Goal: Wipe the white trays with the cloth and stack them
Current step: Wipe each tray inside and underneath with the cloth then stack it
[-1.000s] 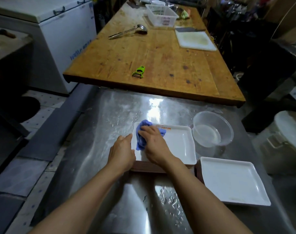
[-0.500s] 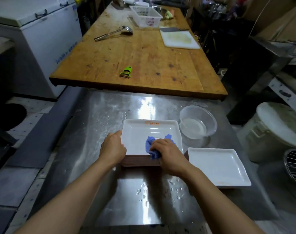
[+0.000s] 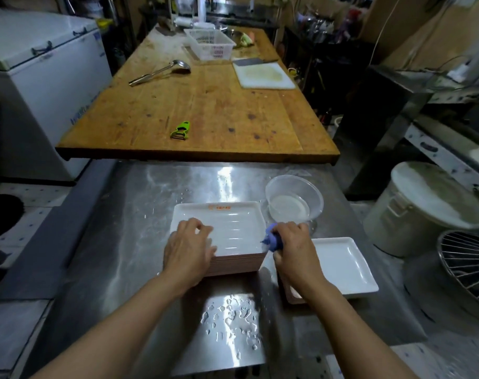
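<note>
A stack of white square trays (image 3: 232, 225) sits on the wet steel counter (image 3: 118, 242), its top tray bearing orange print at the far rim. My left hand (image 3: 189, 250) lies over the stack's near left corner, fingers curled onto the top tray. My right hand (image 3: 293, 247) grips a bunched blue cloth (image 3: 272, 240) at the stack's near right corner. To the right, a second white tray (image 3: 344, 266) tops a smaller pile, partly behind my right wrist.
A clear bowl of water (image 3: 293, 203) stands just beyond my right hand. Water drops (image 3: 232, 321) pool on the counter near me. A wooden table (image 3: 205, 110) carries a green peeler (image 3: 181, 130), ladle, cutting board and basket. A lidded bucket (image 3: 421, 209) and wire rack (image 3: 467, 269) stand at right.
My right hand has swept the blue cloth from the tray's far left, across the near middle, to its near right corner. My left hand shifted further onto the top tray.
</note>
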A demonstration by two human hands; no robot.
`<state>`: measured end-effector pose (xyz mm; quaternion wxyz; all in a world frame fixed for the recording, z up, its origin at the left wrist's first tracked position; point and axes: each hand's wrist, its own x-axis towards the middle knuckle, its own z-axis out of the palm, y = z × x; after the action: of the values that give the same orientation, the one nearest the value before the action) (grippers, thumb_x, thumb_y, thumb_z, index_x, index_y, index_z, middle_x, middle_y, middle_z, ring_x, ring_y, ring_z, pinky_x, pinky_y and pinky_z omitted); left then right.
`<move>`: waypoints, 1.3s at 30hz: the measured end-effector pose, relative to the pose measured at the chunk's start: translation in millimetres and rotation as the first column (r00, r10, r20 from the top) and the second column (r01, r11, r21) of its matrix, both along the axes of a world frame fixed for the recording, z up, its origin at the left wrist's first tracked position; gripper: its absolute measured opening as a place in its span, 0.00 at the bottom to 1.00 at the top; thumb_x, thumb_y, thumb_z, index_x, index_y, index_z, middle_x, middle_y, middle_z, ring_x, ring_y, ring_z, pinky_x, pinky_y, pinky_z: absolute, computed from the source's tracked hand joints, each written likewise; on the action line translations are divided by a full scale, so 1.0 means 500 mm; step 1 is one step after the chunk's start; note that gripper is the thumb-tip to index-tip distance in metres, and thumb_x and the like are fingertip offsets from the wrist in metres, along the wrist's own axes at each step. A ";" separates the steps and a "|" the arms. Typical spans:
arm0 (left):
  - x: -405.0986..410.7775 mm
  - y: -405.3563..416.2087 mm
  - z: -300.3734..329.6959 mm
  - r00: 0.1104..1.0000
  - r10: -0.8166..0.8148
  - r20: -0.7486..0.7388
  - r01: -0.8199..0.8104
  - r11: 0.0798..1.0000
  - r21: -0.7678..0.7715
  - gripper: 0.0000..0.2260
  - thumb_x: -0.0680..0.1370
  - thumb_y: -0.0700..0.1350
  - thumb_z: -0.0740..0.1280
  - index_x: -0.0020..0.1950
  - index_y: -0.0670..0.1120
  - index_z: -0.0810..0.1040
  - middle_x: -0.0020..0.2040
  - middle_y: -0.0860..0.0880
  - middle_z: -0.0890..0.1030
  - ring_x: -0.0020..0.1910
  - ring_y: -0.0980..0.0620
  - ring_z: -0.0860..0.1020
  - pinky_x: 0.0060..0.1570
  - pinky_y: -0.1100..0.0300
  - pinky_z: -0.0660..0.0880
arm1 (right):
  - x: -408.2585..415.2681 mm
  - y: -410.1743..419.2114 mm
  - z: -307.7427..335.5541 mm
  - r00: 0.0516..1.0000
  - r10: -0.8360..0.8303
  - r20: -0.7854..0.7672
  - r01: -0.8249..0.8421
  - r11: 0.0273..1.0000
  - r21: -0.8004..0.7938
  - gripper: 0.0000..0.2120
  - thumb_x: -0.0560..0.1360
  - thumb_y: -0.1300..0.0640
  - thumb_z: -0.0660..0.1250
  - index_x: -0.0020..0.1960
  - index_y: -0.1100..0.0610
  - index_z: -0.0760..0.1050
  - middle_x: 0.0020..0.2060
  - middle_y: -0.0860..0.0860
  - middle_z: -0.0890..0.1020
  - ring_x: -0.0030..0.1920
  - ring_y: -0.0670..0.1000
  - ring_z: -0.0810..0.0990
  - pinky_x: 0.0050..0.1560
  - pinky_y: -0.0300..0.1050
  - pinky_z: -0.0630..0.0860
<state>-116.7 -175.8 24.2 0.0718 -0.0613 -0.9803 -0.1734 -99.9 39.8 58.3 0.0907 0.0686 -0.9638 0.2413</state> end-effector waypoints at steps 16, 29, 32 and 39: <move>0.015 0.041 0.003 0.970 -0.206 -0.127 0.222 0.966 0.131 0.08 0.64 0.40 0.78 0.36 0.48 0.80 0.37 0.55 0.80 0.39 0.51 0.78 0.27 0.61 0.69 | 0.015 0.052 -0.007 0.974 -0.213 0.081 0.227 0.937 -0.264 0.14 0.68 0.69 0.66 0.51 0.59 0.75 0.49 0.50 0.77 0.51 0.53 0.70 0.48 0.40 0.64; -0.014 0.049 0.192 0.965 0.015 -0.261 0.116 0.870 0.480 0.06 0.78 0.42 0.65 0.41 0.47 0.71 0.31 0.54 0.74 0.32 0.50 0.74 0.32 0.58 0.64 | 0.008 0.010 0.138 0.969 -0.247 -0.014 0.199 0.814 -0.546 0.19 0.70 0.70 0.62 0.57 0.54 0.74 0.51 0.51 0.79 0.53 0.53 0.78 0.56 0.56 0.76; 0.004 0.038 0.227 0.986 0.112 -0.123 0.008 0.707 0.707 0.07 0.79 0.43 0.63 0.40 0.48 0.72 0.32 0.53 0.77 0.32 0.55 0.74 0.33 0.65 0.68 | 0.016 -0.016 0.190 0.973 -0.202 -0.107 0.092 0.775 -0.626 0.20 0.69 0.71 0.62 0.57 0.54 0.74 0.49 0.54 0.80 0.50 0.53 0.79 0.52 0.57 0.78; 0.058 0.019 0.267 0.995 -0.001 0.104 -0.101 0.259 0.961 0.08 0.81 0.41 0.59 0.43 0.44 0.73 0.31 0.49 0.79 0.26 0.57 0.76 0.27 0.64 0.74 | 0.025 -0.104 0.266 0.932 -0.079 -0.354 -0.123 0.850 -0.512 0.23 0.65 0.74 0.62 0.57 0.59 0.76 0.52 0.46 0.77 0.56 0.51 0.75 0.58 0.36 0.70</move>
<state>-87.9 -166.3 158.0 0.0588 0.0333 -0.6761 -0.7337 -87.6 -11.9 191.4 0.2789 0.0956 -0.8263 0.4799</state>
